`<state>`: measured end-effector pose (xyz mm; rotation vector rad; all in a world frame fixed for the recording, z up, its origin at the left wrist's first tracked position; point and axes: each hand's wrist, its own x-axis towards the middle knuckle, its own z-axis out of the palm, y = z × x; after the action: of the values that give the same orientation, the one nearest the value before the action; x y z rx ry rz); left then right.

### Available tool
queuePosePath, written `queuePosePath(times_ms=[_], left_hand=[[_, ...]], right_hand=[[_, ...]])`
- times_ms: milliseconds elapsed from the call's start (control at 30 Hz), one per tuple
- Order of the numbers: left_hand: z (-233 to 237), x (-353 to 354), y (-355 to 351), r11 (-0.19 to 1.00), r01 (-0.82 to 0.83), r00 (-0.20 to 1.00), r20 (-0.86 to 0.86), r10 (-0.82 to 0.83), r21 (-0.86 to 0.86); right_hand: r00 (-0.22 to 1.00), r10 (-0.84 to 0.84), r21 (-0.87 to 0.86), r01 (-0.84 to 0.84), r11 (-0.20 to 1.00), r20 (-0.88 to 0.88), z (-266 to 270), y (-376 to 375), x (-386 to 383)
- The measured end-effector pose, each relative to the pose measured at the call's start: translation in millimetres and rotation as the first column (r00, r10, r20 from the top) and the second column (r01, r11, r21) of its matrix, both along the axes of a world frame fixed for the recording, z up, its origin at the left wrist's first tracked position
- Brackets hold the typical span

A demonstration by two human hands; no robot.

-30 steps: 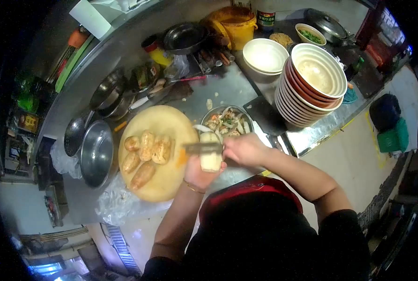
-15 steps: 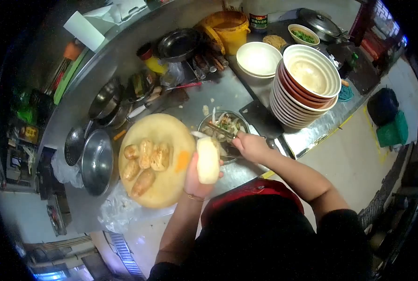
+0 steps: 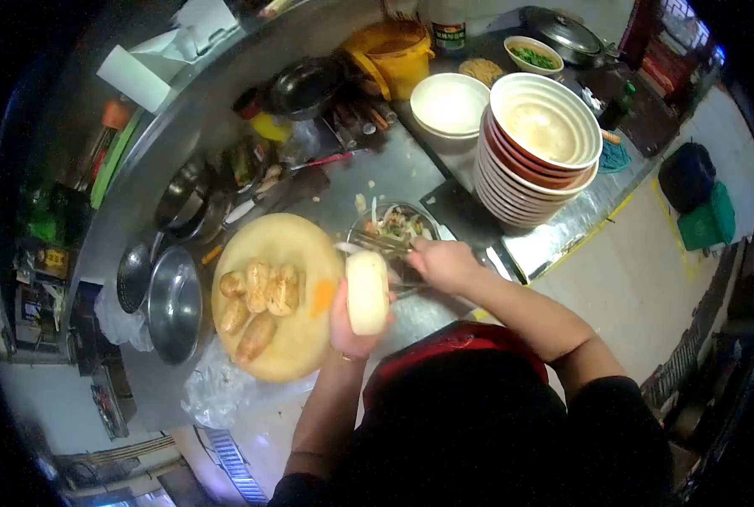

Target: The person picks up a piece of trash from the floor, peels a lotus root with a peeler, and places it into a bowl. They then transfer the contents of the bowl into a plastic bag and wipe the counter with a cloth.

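Note:
A peeled, pale potato (image 3: pixel 367 292) stands upright in my left hand (image 3: pixel 343 325), fingers wrapped round it from the left and below. My right hand (image 3: pixel 444 264) is closed round the handle of a metal peeler (image 3: pixel 383 241), its far end blurred and pointing left, just above the potato and apart from it. Beneath the tool is a metal bowl (image 3: pixel 432 221) filled with peelings and scraps, partly hidden by my hands. To the left, several brown unpeeled potatoes (image 3: pixel 258 287) lie on a round cutting board (image 3: pixel 301 355) with an orange stain.
A tall stack of bowls (image 3: pixel 537 160) stands right of the scraps, beside white bowls (image 3: pixel 449 106). A metal basin (image 3: pixel 174 304) and clear plastic bag (image 3: pixel 216 384) lie left of the board. Behind are a knife (image 3: pixel 242 209), pans (image 3: pixel 305 89) and a yellow bucket (image 3: pixel 402 63).
The view has shifted slightly, so most things sit a little further left. The peeler has swung to a flatter angle above the potato. Both hands keep their hold.

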<state>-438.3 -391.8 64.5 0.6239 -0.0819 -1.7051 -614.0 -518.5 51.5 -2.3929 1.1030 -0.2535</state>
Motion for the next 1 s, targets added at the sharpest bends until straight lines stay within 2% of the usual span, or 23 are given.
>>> queuePosePath(times_ms=[67, 133, 200, 267, 300, 333, 367, 433, 467, 567, 600, 700, 733, 767, 800, 833, 867, 900, 1000], left_hand=[[6, 2, -5, 1.000, -0.018, 0.997, 0.072, 0.018, -0.004], [2, 2, -3, 0.997, -0.067, 0.984, 0.170, 0.059, 0.043], [5, -2, -8, 0.998, -0.062, 0.986, 0.154, 0.057, 0.030], [10, -6, -10, 0.997, -0.077, 0.989, 0.128, 0.077, -0.003], [13, -8, -11, 0.996, -0.087, 0.990, 0.111, 0.089, -0.028], [13, -11, -11, 0.994, -0.103, 0.991, 0.084, 0.106, -0.046], [10, -12, -10, 0.992, -0.127, 0.990, 0.066, 0.127, -0.002], [4, -16, -17, 0.985, -0.155, 0.988, 0.033, 0.153, 0.080], [4, -18, -18, 0.991, -0.128, 0.992, 0.001, 0.128, 0.043], [11, -17, -12, 0.993, -0.089, 0.994, -0.077, 0.083, -0.073], [18, -19, -10, 0.991, -0.110, 0.992, -0.075, 0.105, -0.072], [26, -18, -8, 0.978, -0.182, 0.977, -0.135, 0.168, -0.099], [26, -17, -6, 0.979, -0.169, 0.978, -0.141, 0.152, -0.112], [24, -17, -3, 0.977, -0.170, 0.979, -0.140, 0.151, -0.131], [24, -15, 1, 0.971, -0.184, 0.977, -0.132, 0.164, -0.154], [22, -14, 6, 0.969, -0.205, 0.978, -0.048, 0.201, -0.138], [25, -14, 12, 0.968, -0.229, 0.973, -0.015, 0.229, -0.105], [28, -13, 17, 0.965, -0.252, 0.967, 0.014, 0.253, -0.074], [-5, 14, 53, 0.925, -0.380, 0.925, -0.007, 0.380, 0.027]], right_hand=[[0.999, -0.046, 0.016, 0.046, 0.999, 0.020, -2, -3, -5], [0.995, 0.003, 0.052, -0.008, 0.999, 0.097, 35, 14, 3], [0.988, 0.015, 0.034, -0.021, 0.999, 0.156, 41, 19, 6], [0.991, -0.055, 0.028, 0.052, 0.998, 0.121, 12, 6, -3], [0.989, -0.092, 0.020, 0.091, 0.996, 0.112, 20, -1, -1], [0.989, -0.081, -0.012, 0.083, 0.997, 0.120, 26, 4, -6], [0.964, -0.001, -0.125, 0.036, 0.991, 0.265, 30, 11, -5], [0.959, 0.153, -0.254, -0.091, 0.963, 0.239, 32, 13, 1], [0.977, 0.074, -0.241, -0.024, 0.970, 0.201, 21, 8, 3], [0.996, -0.072, 0.041, 0.074, 0.996, -0.054, 8, -19, -11], [0.994, -0.110, 0.101, 0.110, 0.989, -0.002, 3, -22, -16], [0.966, -0.088, 0.160, 0.049, 0.986, 0.244, -7, -16, -18], [0.931, -0.085, 0.222, 0.004, 0.975, 0.354, -5, -12, -18], [0.913, -0.138, 0.282, 0.026, 0.959, 0.385, -8, -10, -18], [0.894, -0.267, 0.631, -0.023, 0.775, 0.360, -16, -15, -19], [0.896, -0.358, 0.882, -0.074, 0.466, 0.264, -26, -20, -17], [0.850, -0.440, 0.902, -0.091, 0.421, 0.291, -35, -12, -12], [0.844, -0.402, 0.867, -0.136, 0.479, 0.355, -33, -8, -13], [0.841, -0.360, 0.859, -0.212, 0.466, 0.403, -18, 2, -6]])
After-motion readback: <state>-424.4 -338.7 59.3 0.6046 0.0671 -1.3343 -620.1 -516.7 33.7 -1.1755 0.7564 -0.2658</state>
